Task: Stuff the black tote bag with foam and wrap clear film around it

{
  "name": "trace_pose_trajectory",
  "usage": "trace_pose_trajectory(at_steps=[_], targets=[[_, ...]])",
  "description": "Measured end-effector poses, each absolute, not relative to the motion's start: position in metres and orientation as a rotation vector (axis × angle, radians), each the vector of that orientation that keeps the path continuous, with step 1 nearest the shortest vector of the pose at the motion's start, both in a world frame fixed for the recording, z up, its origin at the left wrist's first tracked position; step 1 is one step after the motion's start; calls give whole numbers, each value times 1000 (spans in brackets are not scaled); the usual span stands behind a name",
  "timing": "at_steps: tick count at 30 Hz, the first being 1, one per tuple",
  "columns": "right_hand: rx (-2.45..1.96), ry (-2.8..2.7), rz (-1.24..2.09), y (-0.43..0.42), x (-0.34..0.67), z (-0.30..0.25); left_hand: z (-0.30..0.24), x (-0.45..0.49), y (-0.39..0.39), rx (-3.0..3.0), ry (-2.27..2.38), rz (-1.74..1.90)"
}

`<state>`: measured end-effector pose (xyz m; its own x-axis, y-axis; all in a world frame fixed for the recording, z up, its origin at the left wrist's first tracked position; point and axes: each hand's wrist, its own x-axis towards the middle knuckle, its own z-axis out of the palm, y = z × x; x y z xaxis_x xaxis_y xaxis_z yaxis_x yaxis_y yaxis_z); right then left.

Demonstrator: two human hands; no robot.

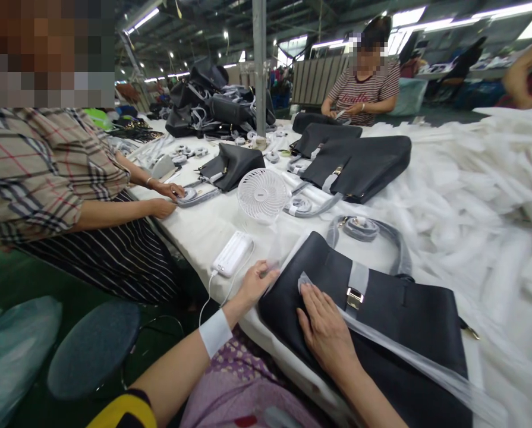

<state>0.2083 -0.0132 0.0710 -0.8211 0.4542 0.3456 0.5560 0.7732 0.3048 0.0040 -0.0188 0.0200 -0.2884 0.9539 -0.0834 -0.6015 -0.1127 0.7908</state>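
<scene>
A black leather handbag [399, 309] with a gold clasp lies flat on the white table in front of me. My right hand [326, 330] rests flat on the bag's front, fingers stretched out over the end of a thin clear film strip [426, 368] that runs across the bag to the lower right. My left hand [255, 280] sits at the bag's upper left corner, its fingers pinching a clear piece of film [277, 252]. The bag's wrapped grey handle [372, 233] loops behind it.
A white power bank [232, 253] with a cable and a small white fan [262, 195] stand left of the bag. A person in a plaid shirt [47, 172] works at the left edge. More black bags [359, 166], a pile of white foam wrap [479, 196], a seated person [366, 89] and a pole [260, 65] lie beyond.
</scene>
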Motion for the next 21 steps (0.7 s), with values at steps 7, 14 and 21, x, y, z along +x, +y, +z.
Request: trace_pose_trajectory(at_steps=[7,14,21], targets=[[-815,-2712,-530,-14,208,72,13,-5,-1,574,701,1530],[-793,-2699,-571,-14,208,72,17,-17,9,357,729,1833],[-751,-2703,-661,-10,210,69,30,-50,9,232,677,1913]])
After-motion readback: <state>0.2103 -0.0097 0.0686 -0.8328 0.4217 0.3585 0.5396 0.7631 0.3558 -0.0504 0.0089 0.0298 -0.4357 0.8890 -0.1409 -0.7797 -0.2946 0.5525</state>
